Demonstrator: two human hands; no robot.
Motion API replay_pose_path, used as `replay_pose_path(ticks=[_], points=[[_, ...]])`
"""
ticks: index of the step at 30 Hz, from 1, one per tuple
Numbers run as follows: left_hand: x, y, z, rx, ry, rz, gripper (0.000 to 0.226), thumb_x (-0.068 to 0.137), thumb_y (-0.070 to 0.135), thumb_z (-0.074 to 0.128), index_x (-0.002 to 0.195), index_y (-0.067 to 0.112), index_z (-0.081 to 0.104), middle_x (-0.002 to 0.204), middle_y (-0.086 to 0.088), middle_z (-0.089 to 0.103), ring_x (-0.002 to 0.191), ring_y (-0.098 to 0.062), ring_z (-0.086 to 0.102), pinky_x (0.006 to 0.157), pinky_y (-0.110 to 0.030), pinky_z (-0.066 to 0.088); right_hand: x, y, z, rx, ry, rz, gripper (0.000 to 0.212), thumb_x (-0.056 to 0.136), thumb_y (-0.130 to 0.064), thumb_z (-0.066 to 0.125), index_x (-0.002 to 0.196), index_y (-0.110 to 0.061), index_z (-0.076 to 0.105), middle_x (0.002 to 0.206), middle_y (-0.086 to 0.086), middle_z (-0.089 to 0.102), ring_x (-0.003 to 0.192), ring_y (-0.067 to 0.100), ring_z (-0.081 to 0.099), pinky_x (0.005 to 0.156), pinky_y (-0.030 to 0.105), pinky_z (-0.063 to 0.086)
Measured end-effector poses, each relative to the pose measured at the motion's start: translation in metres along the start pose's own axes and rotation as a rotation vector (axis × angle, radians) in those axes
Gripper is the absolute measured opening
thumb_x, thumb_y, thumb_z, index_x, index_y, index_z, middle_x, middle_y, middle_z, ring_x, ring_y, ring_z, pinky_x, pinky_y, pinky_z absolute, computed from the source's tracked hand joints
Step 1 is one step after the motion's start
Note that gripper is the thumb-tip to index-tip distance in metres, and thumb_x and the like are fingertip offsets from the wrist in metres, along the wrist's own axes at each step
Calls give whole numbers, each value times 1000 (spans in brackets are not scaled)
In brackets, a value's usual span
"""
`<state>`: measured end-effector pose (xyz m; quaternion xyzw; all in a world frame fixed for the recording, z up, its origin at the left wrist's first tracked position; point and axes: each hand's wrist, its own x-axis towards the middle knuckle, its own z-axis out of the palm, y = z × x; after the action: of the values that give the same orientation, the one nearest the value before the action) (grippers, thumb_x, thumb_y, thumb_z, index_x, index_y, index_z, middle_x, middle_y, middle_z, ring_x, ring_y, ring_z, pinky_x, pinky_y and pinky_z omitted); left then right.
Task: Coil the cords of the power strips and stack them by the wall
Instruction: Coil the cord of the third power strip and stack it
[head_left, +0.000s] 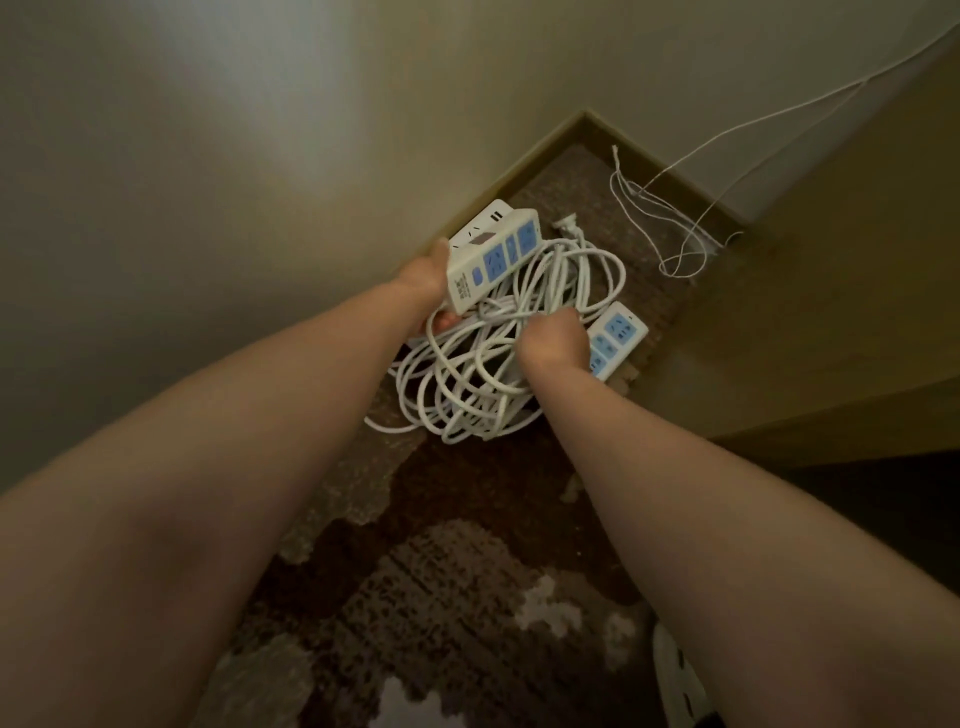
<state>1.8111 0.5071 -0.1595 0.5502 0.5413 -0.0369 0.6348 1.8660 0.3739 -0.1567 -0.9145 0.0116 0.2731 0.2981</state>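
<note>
In the corner by the wall (208, 156), the left hand (423, 280) is clasping a strip (493, 260) at its near end, with a second unit seemingly pressed behind it, though the view is too dim to be sure. The right hand (553, 340) is closing in a fist around several loops of the cords (467, 384), which are hanging in a loose tangle down to the carpet (467, 519). Another strip (615, 338) is lying on the carpet just beside that fist. The loops are uneven and crossing, so pulling one could be knotting the rest, dragging the floor strip along, or snagging the thin string (675, 228) dangling nearby.
</note>
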Motion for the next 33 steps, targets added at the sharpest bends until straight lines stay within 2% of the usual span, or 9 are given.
replay_pose_path(ticks=[5,9,12,15,17,21,26,29,33], points=[[-2,-1,3,399,9,212,70,75,81,39,79,14,59,72,-7,65,57,-21,57,50,-26,40,5,-3,14,-152,-67,-27,61,100,-13,42,153,-4,12,92,11,58,67,23,52,51,36,37],[-6,-1,-4,403,-117,274,44,71,52,74,86,13,57,66,-2,58,47,-13,51,39,-20,39,13,1,12,-174,-71,-31,69,100,-18,44,155,-6,3,118,15,61,82,27,57,62,38,42],[-10,-1,-17,314,-99,194,41,82,38,69,98,3,56,69,-11,62,42,-15,60,39,-26,52,17,5,13,-149,-87,-31,68,100,-18,43,156,-9,6,121,15,60,97,31,62,67,39,46],[-10,7,-28,622,163,363,45,83,46,65,90,2,62,63,-8,61,52,-22,62,49,-31,49,20,7,13,-121,-38,-3,62,100,-20,39,155,-10,12,128,15,58,108,33,60,78,41,47],[-6,13,-33,795,271,469,46,85,49,60,97,5,64,75,-8,63,66,-25,59,59,-32,42,24,7,11,-101,37,36,63,100,-20,37,156,-11,9,131,14,58,112,34,58,83,42,43],[10,6,-27,942,130,408,49,91,47,51,112,4,61,102,-16,64,85,-30,58,69,-33,42,33,5,9,-235,120,-23,67,97,-18,41,155,-16,7,113,11,64,86,28,59,75,43,45],[32,-1,-33,1039,104,406,39,100,32,39,134,14,49,124,-17,54,109,-34,53,89,-40,43,48,7,21,-470,111,-107,62,99,-20,40,153,-9,9,132,17,54,107,34,60,70,41,39],[34,-4,-29,1244,137,474,52,95,21,44,145,25,30,133,-14,45,114,-34,49,88,-43,45,53,9,23,-555,129,-157,57,100,-23,39,148,-3,19,137,19,48,110,36,58,69,41,37],[8,-30,-16,1308,320,719,77,88,61,41,149,25,11,137,-13,41,119,-34,42,89,-46,40,52,11,25,-560,195,-190,53,101,-33,38,143,-2,30,140,19,43,118,37,52,78,43,41]])
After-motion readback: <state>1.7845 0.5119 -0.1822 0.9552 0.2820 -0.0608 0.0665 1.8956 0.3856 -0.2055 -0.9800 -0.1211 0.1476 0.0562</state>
